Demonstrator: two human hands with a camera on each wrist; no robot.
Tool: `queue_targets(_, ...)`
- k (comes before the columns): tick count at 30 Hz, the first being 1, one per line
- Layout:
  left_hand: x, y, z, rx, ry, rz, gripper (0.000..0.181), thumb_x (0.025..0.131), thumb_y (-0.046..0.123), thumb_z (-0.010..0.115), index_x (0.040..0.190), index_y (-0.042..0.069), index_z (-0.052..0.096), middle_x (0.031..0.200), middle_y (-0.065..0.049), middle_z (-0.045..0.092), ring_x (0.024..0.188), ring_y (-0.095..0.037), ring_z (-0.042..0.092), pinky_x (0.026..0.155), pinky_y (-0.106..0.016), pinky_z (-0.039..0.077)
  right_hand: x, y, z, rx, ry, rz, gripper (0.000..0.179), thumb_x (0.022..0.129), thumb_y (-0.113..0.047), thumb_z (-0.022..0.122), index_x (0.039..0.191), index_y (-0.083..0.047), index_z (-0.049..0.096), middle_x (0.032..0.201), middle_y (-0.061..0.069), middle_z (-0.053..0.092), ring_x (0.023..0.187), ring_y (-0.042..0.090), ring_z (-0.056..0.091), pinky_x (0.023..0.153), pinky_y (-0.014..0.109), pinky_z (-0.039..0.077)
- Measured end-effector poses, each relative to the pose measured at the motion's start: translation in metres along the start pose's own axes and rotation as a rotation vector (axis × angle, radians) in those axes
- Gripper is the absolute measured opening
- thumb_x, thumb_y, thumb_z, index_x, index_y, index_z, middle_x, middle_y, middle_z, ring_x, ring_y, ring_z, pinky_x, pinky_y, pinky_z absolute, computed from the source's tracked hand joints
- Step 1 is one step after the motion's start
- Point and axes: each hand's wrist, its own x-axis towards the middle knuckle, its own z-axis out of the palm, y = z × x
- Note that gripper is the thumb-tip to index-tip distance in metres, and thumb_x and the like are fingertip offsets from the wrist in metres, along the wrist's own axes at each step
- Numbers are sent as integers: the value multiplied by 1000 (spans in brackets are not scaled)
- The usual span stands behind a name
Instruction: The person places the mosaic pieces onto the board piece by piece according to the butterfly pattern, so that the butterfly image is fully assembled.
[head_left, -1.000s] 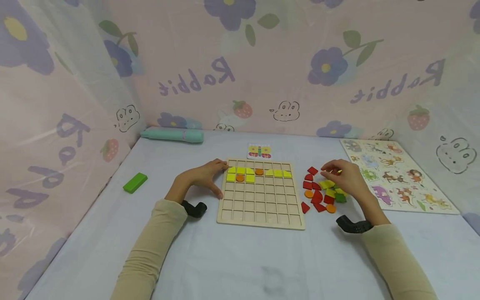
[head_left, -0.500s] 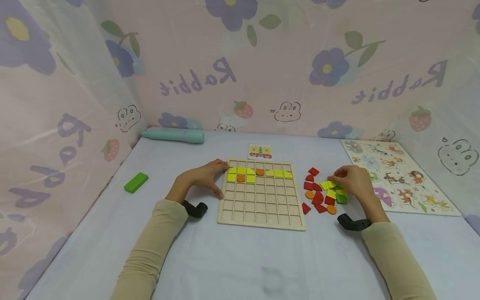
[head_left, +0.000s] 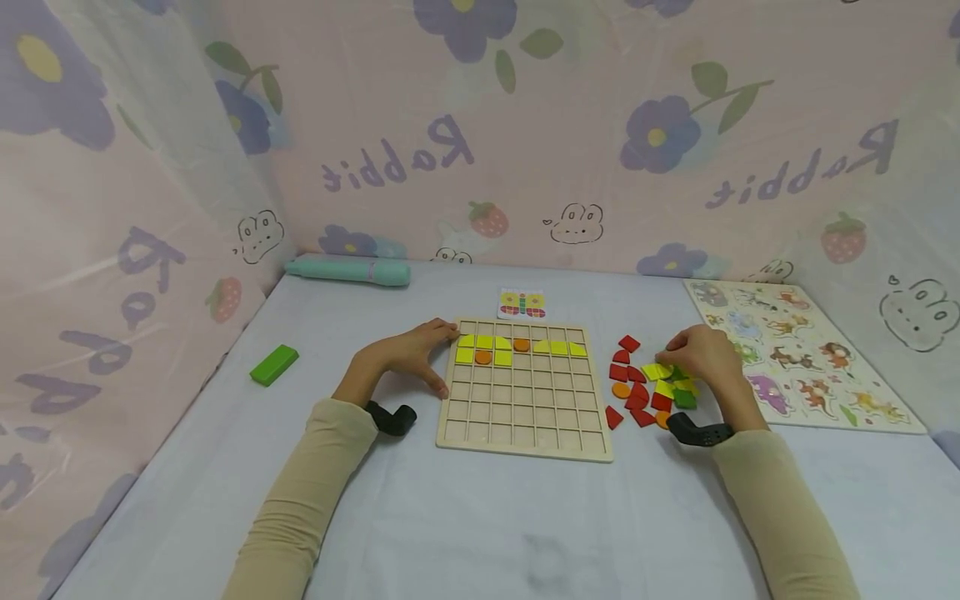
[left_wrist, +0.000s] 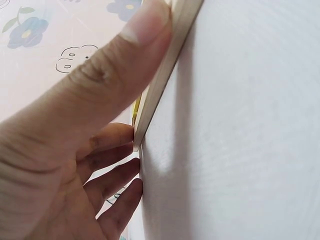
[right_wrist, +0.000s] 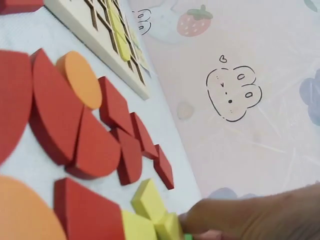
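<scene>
My left hand (head_left: 408, 357) rests against the left edge of a wooden grid board (head_left: 525, 456), thumb and fingertips touching its rim. Yellow tiles (head_left: 484, 342) and two orange discs (head_left: 521, 345) sit in the board's upper cells. Over the loose pile at the board's right, my right hand (head_left: 701, 358) reaches down among yellow and green pieces. In the right wrist view one of its fingers (right_wrist: 235, 217) touches a yellow block (right_wrist: 170, 226); the other fingertips are hidden, so a pinch cannot be made out. Red pieces (head_left: 628, 343) lie nearest the board.
A small picture card (head_left: 522, 304) with a butterfly-like pattern lies behind the board. An animal puzzle board (head_left: 806, 358) is at the right. A green block (head_left: 274, 365) lies at the left, and a teal tube-shaped object (head_left: 348, 271) at the back left.
My right hand has come down from above the pile onto the yellow and green pieces, then stayed about there. My left hand keeps its place at the board's edge.
</scene>
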Motion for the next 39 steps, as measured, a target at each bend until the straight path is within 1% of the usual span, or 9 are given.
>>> queue_targets(4, 1, 0, 1, -1, -2, 5, 103, 64, 40, 85, 145, 7, 30, 149, -8, 26, 140, -26, 18, 113, -42, 20, 3, -2, 4, 14, 61, -55, 41, 80, -29, 71, 103, 4, 65, 97, 23, 64, 82, 32, 54, 68, 42, 46)
queue_targets(7, 1, 1, 1, 2, -4, 1, 103, 64, 40, 85, 145, 8, 30, 150, -8, 26, 140, -25, 17, 114, -42, 19, 5, -11, 9, 48, 126, -148, 38, 80, -26, 71, 103, 3, 65, 97, 21, 65, 83, 32, 56, 68, 40, 47)
queue_targets(9, 0, 1, 0, 3, -3, 2, 102, 64, 39, 85, 145, 7, 30, 149, -8, 26, 140, -26, 17, 114, -42, 19, 5, -22, 14, 80, 146, -214, 35, 80, -24, 71, 103, 1, 66, 96, 20, 66, 84, 31, 57, 70, 39, 48)
queue_targets(15, -1, 1, -2, -3, -5, 8, 103, 64, 40, 84, 145, 6, 30, 150, -10, 25, 140, -27, 18, 113, -44, 19, 2, -67, 35, 156, 106, -409, 29, 79, -21, 73, 101, -5, 68, 89, 11, 67, 82, 25, 60, 72, 37, 50)
queue_targets(21, -1, 2, -2, -7, -5, 17, 103, 64, 41, 84, 145, 6, 30, 150, -10, 25, 140, -27, 18, 113, -43, 19, 1, -108, 57, 193, 41, -616, 25, 75, -20, 76, 96, -8, 70, 81, 3, 68, 75, 17, 62, 68, 33, 49)
queue_targets(24, -1, 1, -1, -14, -5, 12, 102, 64, 40, 84, 144, 7, 31, 149, -9, 25, 140, -26, 19, 114, -42, 19, 0, -124, 66, 194, -10, -650, 23, 74, -19, 76, 95, -10, 71, 78, 0, 67, 72, 14, 61, 67, 31, 49)
queue_targets(28, 0, 1, 0, -26, -4, 13, 101, 63, 39, 85, 143, 7, 33, 149, -9, 26, 139, -25, 20, 114, -41, 19, 1, -136, 78, 167, -55, -650, 24, 74, -20, 77, 95, -11, 72, 80, -2, 66, 72, 12, 57, 66, 27, 48)
queue_targets(33, 0, 0, -1, -28, -3, 14, 101, 63, 41, 85, 143, 7, 33, 149, -8, 26, 139, -25, 19, 114, -42, 19, 1, -140, 87, 151, -38, -648, 23, 75, -21, 77, 95, -11, 71, 88, -1, 67, 74, 13, 55, 68, 27, 48)
queue_targets(39, 0, 0, -1, -25, -2, 13, 101, 62, 41, 85, 143, 8, 33, 149, -8, 26, 139, -25, 20, 114, -42, 19, 2, -139, 89, 156, -1, -679, 15, 76, -21, 77, 88, -13, 73, 87, -2, 67, 74, 13, 55, 68, 28, 48)
